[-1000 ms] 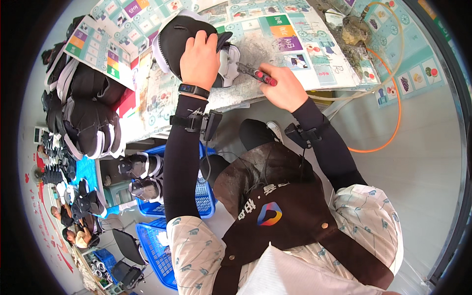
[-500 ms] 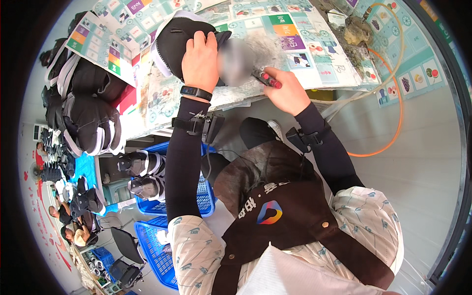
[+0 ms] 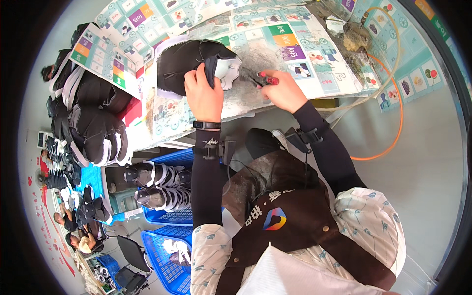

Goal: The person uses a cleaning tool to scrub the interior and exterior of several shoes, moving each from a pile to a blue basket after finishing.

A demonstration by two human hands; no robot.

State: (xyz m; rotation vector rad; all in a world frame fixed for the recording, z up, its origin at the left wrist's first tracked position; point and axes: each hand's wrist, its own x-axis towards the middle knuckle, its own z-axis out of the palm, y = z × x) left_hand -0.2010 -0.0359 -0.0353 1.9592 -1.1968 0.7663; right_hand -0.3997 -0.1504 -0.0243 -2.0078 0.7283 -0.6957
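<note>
A black shoe upper point(image 3: 179, 61) with a pale lower edge lies on the paper-covered table point(image 3: 255, 34). A shiny pale, rounded piece point(image 3: 227, 73) shows in its opening at the right end. My left hand point(image 3: 204, 101) is closed on a dark flap point(image 3: 211, 70) at that opening, thumb and fingers pinching it. To the right, my right hand point(image 3: 286, 93) grips a small tool point(image 3: 270, 79) with a red-and-black handle. Its dark tip points left, apart from the shoe; its exact kind is unclear.
Several black shoe uppers point(image 3: 96, 118) are piled at the table's left. Blue baskets point(image 3: 164, 265) stand below, one with finished-looking shoes point(image 3: 164, 191). An orange hose point(image 3: 400, 118) curves down at the right, near a crusted lump point(image 3: 356, 37). People sit at far left.
My left hand has moved from the top of the upper down to the flap, and the shoe's opening now faces up more. The tool in my right hand has tilted.
</note>
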